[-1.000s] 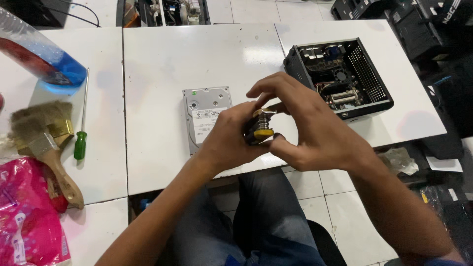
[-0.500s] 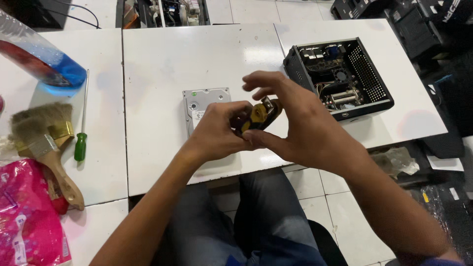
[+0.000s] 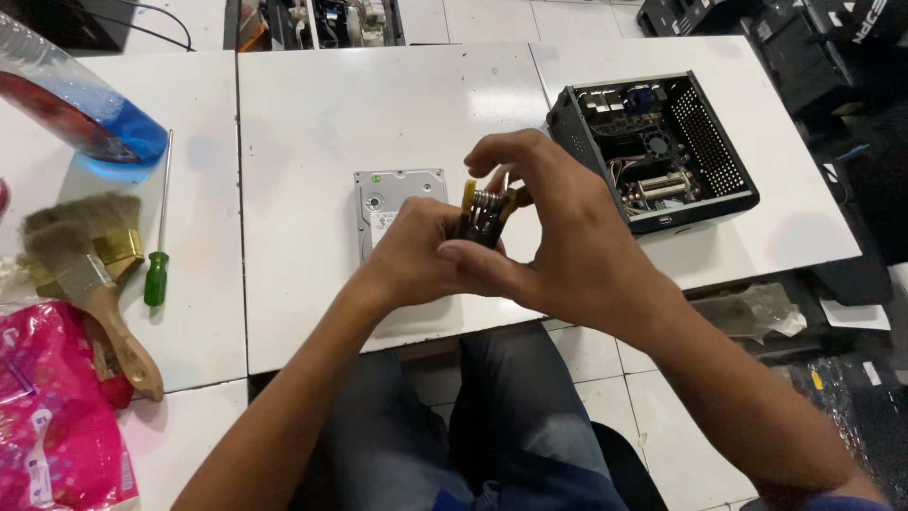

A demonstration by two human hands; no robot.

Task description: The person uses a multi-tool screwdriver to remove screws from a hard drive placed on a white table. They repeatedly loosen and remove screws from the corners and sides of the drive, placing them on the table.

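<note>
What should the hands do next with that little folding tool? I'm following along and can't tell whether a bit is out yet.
Probably swing one bit fully clear of the folding tool. Both the left hand and the right hand cup it above the hard drive, and its bits look bunched together, none clearly extended. The open computer case sits untouched beside them.

to your left lie a green-handled screwdriver, two paintbrushes and a pink packet; far left sits a plastic bottle, to your right an open computer case.
</note>
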